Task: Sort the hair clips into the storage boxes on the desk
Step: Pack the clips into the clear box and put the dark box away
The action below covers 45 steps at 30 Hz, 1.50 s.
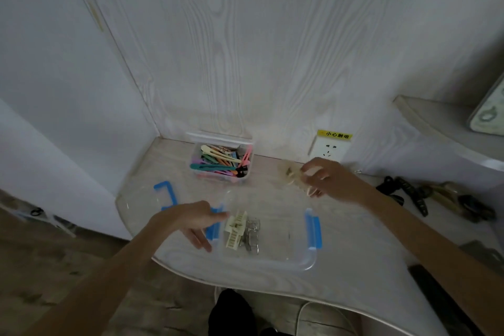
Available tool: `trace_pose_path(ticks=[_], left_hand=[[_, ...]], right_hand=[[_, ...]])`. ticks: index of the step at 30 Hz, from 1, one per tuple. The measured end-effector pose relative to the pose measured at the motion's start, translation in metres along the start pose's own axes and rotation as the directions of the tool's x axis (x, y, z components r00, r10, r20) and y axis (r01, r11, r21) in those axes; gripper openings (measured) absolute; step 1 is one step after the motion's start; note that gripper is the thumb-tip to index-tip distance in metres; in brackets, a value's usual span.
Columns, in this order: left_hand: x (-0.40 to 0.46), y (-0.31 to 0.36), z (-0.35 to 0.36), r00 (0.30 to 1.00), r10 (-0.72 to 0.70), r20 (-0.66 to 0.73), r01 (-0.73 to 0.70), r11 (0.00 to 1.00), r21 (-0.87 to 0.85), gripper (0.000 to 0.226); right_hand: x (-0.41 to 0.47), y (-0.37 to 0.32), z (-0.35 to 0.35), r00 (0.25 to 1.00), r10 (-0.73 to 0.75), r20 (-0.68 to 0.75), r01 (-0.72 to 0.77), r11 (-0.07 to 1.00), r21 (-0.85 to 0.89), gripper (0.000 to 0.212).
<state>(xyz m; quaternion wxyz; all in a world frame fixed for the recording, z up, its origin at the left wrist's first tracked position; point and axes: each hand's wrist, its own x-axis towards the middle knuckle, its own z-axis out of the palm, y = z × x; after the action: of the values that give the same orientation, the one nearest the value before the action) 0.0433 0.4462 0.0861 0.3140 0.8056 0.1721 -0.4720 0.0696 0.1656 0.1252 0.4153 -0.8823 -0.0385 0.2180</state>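
A clear storage box with blue latches sits near the desk's front edge, holding a cream claw clip and a clear claw clip. My left hand rests at the box's left blue latch, fingers apart. My right hand hovers behind the box, shut on a blurred beige claw clip. A smaller clear box at the back wall is full of several colourful flat clips.
A clear lid with blue latches lies left of the big box. Several dark and tan claw clips lie on the desk at the right. A wall socket with a yellow label sits behind my right hand. The desk's curved front edge runs below.
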Motion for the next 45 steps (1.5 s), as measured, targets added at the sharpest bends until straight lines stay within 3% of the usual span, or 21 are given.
trace_pose_path(ticks=[4,8,11,14,18,24,26,27,29,31,35,38,42,45], left_hand=[[0.007,0.007,0.013,0.998,0.043,-0.048,-0.049,0.99,-0.132,0.044],[0.014,0.026,0.022,0.988,0.093,-0.12,-0.109,0.985,-0.137,0.046],[0.021,0.041,0.026,0.969,0.141,-0.204,-0.164,0.981,-0.101,0.047],[0.023,0.052,0.027,0.943,0.204,-0.263,-0.2,0.979,0.044,0.048],[0.024,0.055,0.02,0.949,0.22,-0.225,-0.169,0.96,0.224,0.051],[0.031,0.061,0.003,0.958,0.242,-0.154,-0.153,0.886,0.438,0.051],[0.026,0.066,0.001,0.956,0.241,-0.166,-0.109,0.82,0.563,0.051],[0.021,0.072,-0.001,0.937,0.291,-0.194,-0.085,0.727,0.681,0.049],[0.006,0.087,-0.001,0.854,0.455,-0.251,0.005,0.475,0.88,0.042],[-0.006,0.11,0.001,0.777,0.578,-0.247,0.032,0.355,0.934,0.039],[-0.002,0.16,0.017,0.67,0.73,-0.135,-0.196,0.35,0.916,0.037],[0.017,0.189,0.042,0.609,0.789,-0.078,-0.385,0.381,0.841,0.032],[0.053,0.225,0.093,0.607,0.795,0.001,-0.526,0.401,0.75,0.037],[0.076,0.248,0.125,0.618,0.786,0.023,-0.58,0.436,0.688,0.047]], right_hand=[[-0.024,-0.011,0.022,0.958,0.168,0.231,-0.166,0.986,-0.03,0.017],[-0.006,-0.001,0.056,0.951,0.279,0.136,-0.244,0.943,-0.228,0.022],[0.016,0.003,0.075,0.949,0.311,0.047,-0.271,0.884,-0.38,0.04],[0.032,0.014,0.082,0.933,0.36,0.004,-0.318,0.83,-0.459,0.053],[0.042,0.03,0.079,0.887,0.446,0.123,-0.328,0.794,-0.512,0.039],[0.048,0.031,0.067,0.84,0.475,0.261,-0.349,0.843,-0.409,0.026],[0.046,0.029,0.063,0.83,0.492,0.26,-0.391,0.848,-0.356,0.027],[0.043,0.027,0.06,0.829,0.497,0.256,-0.407,0.85,-0.334,0.033],[0.034,0.021,0.053,0.865,0.456,0.211,-0.373,0.864,-0.337,0.044],[0.02,0.02,0.042,0.924,0.35,0.157,-0.302,0.916,-0.264,0.049],[-0.025,0.032,0.0,0.987,0.161,0.025,-0.16,0.986,-0.046,0.036],[-0.05,0.064,-0.03,0.981,0.156,-0.112,-0.146,0.985,0.094,0.031],[-0.069,0.145,-0.047,0.875,0.317,-0.366,-0.369,0.926,-0.08,0.037],[-0.074,0.185,-0.05,0.857,0.413,-0.308,-0.477,0.862,-0.172,0.065]])
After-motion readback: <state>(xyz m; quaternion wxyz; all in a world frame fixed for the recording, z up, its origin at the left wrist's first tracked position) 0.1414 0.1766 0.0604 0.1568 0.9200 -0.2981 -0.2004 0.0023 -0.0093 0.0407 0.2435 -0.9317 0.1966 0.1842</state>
